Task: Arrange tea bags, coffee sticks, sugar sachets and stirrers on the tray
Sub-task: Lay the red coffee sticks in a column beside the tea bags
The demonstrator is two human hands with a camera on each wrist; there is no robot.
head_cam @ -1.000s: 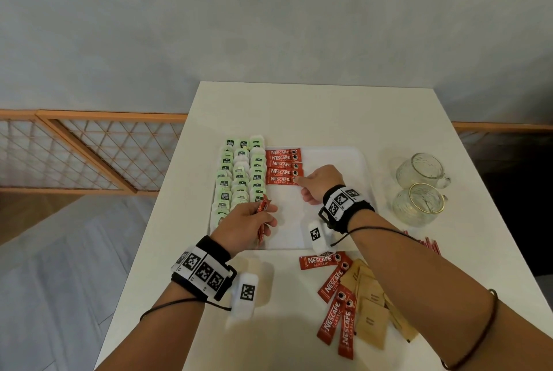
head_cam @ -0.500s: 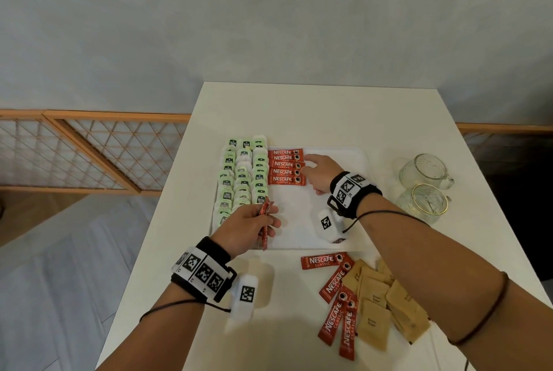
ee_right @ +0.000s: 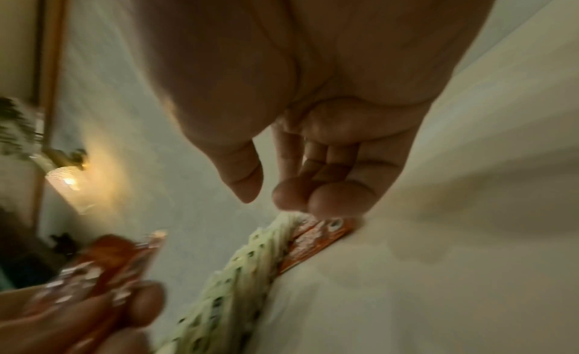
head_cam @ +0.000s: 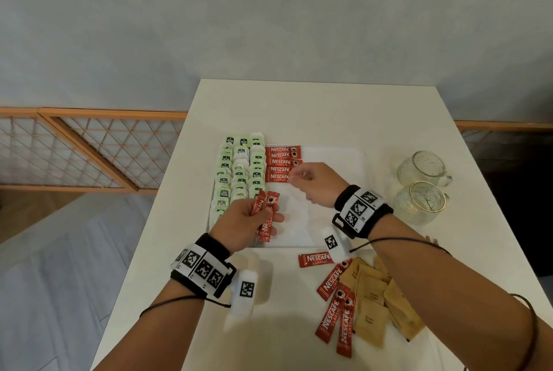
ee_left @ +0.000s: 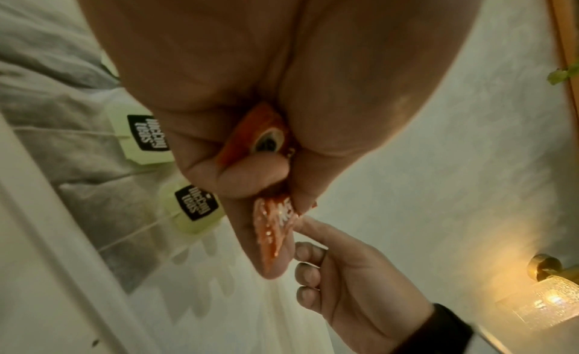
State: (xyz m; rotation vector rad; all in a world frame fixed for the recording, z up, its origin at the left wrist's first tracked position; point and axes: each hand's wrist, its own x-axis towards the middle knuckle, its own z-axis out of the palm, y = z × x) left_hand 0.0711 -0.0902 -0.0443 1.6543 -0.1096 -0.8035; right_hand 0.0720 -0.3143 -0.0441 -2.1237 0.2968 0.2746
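A white tray (head_cam: 329,158) lies mid-table. Green tea bags (head_cam: 241,171) fill its left side in rows; several red coffee sticks (head_cam: 279,162) lie stacked beside them. My left hand (head_cam: 242,222) grips a few red coffee sticks (head_cam: 267,215) over the tray's near left part; they show in the left wrist view as coffee sticks (ee_left: 272,225) between thumb and fingers. My right hand (head_cam: 314,180) hovers at the right end of the laid sticks, fingers loosely bent and empty, fingertips (ee_right: 326,198) just above a laid coffee stick (ee_right: 316,243).
Loose coffee sticks (head_cam: 336,310) and brown sugar sachets (head_cam: 377,304) lie on the table near the front right. Two glass mugs (head_cam: 422,188) stand right of the tray. A wooden lattice rail (head_cam: 89,155) runs along the left beyond the table edge.
My right hand has drawn back a little from the stacked sticks toward the left hand. The left hand has fanned its sticks upward and stays in place.
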